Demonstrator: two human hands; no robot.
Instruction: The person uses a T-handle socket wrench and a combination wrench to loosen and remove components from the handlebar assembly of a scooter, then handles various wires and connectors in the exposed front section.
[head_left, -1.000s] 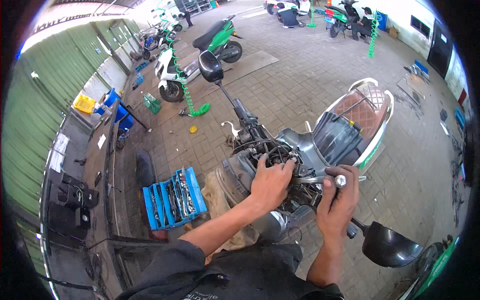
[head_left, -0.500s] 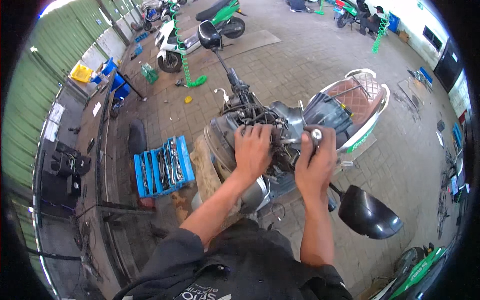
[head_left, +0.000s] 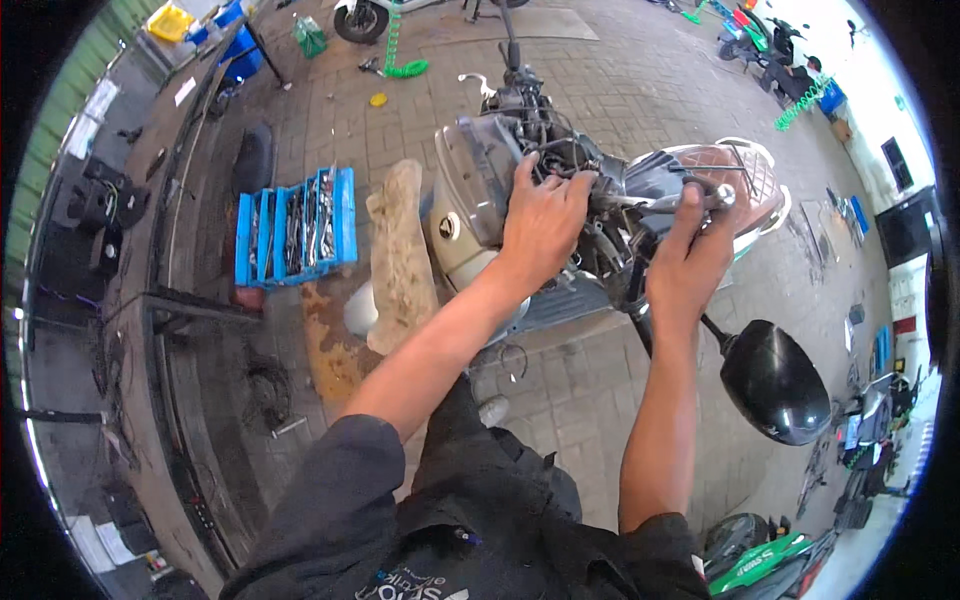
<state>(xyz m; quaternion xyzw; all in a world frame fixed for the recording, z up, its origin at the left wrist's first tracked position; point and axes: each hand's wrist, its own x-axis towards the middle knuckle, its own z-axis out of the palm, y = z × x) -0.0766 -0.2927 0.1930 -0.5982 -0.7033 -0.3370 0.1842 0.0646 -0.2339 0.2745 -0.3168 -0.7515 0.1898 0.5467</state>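
Note:
A partly stripped scooter [head_left: 470,185] stands before me, its wiring and handlebar parts exposed. In my right hand [head_left: 690,265] is a metal wrench [head_left: 655,204], its round chrome end beside my thumb. The wrench lies across the middle of the handlebar area and points toward my left hand [head_left: 545,225]. That hand is closed over the exposed parts near the wrench's other end, fingertips partly hidden, so I cannot make out what they grip. Below my right hand sticks out a black mirror [head_left: 778,385]. Behind the wrench lies the brown quilted seat [head_left: 705,160].
A blue toolbox [head_left: 345,220] full of tools stands open at the left, with a stained cloth [head_left: 400,250] between it and the scooter. A long workbench [head_left: 140,330] runs along the left. Green coiled hose [head_left: 405,70] lies beyond; a green scooter [head_left: 765,562] is at lower right.
The view has tipped down and shifted, so the scooter and toolbox sit differently in it. My right hand has moved away from my left, and more of the wrench shows between them.

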